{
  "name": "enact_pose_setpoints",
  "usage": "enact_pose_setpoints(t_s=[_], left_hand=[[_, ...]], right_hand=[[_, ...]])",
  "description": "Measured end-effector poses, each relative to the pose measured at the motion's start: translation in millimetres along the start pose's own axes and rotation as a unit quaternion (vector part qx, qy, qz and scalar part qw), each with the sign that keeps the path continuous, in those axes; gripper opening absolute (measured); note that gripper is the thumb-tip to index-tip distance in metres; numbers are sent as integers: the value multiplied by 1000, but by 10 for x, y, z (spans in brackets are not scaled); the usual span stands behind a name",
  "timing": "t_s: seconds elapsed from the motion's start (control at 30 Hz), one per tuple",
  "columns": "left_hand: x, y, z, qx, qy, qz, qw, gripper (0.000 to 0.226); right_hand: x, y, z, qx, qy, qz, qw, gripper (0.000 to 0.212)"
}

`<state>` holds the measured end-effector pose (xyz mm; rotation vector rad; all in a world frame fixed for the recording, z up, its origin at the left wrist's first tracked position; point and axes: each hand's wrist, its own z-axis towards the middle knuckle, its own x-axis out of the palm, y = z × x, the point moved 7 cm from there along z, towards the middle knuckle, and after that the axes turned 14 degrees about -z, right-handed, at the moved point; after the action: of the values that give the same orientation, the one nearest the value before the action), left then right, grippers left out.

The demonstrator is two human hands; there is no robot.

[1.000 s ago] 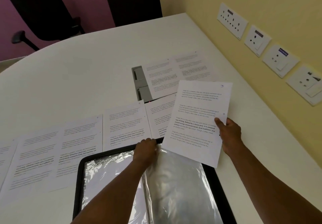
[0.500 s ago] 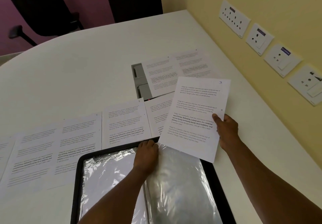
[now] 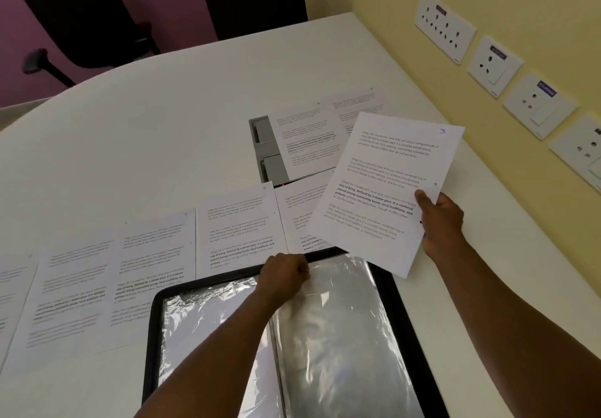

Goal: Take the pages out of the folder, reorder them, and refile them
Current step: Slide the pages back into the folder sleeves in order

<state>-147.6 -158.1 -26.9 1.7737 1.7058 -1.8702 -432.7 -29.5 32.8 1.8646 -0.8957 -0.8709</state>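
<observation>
The right hand reached in from the lower right of the frame, forearm angled up toward the centre, and held a printed page by its right edge, the grip a pinch with the thumb lying on the printed face and the fingers behind. That page, marked with a handwritten 3 in its upper right corner, was tilted and raised above the white surface, overlapping the sheets behind it. The left hand came up from the bottom centre, fingers curled, its grip closed on the top edge of a clear plastic sleeve in the open black folder at the bottom centre. A row of loose pages lay flat across the left and middle, with two more near a grey socket box in the upper centre.
</observation>
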Motion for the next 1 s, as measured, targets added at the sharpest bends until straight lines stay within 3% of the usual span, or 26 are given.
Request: enact_pose_setpoints(t_s=[0.43,0.53,0.73,0.87,1.0], left_hand=[[158,-114,-51,4,93,-167,982,20],[242,-86,-61,5,105,-159,982,24],[252,-200,-107,25,43,-158,986,32],[373,-338,-111,54,93,-72,992,50],[438,-454,-78,76,68,-77,992,44]], right_hand=[[974,31,66,36,110,105,988,9],[1218,-11,57,52,142,117,982,15],[1503,-177,32,73,176,111,975,19],[1589,-313,34,78,200,84,973,13],[1579,-388,80,73,210,54,974,10]])
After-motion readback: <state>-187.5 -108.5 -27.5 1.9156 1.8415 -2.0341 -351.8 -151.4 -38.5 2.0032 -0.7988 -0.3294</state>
